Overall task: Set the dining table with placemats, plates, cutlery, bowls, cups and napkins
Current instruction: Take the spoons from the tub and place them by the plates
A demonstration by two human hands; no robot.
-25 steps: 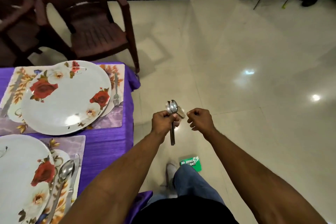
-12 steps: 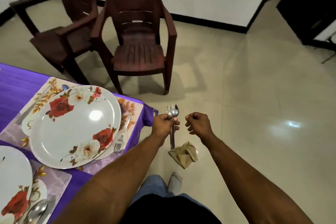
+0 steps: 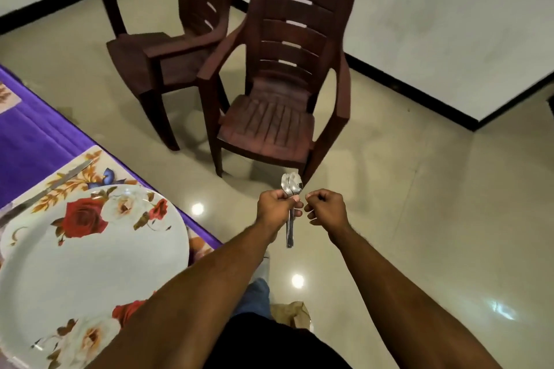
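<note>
A: Left hand [image 3: 277, 208]?
B: Grip curled round a bundle of spoons [image 3: 290, 189], bowls up, handles hanging below the fist, over the floor, off the bench [image 3: 27, 141] edge.
A: Right hand [image 3: 325, 208]?
B: Just beside it, fingers curled, nothing held.
A: Bench?
B: Purple cloth; floral plate [image 3: 87, 260] on a placemat [image 3: 90, 168], knife [image 3: 45, 189] at the plate's far side.
</note>
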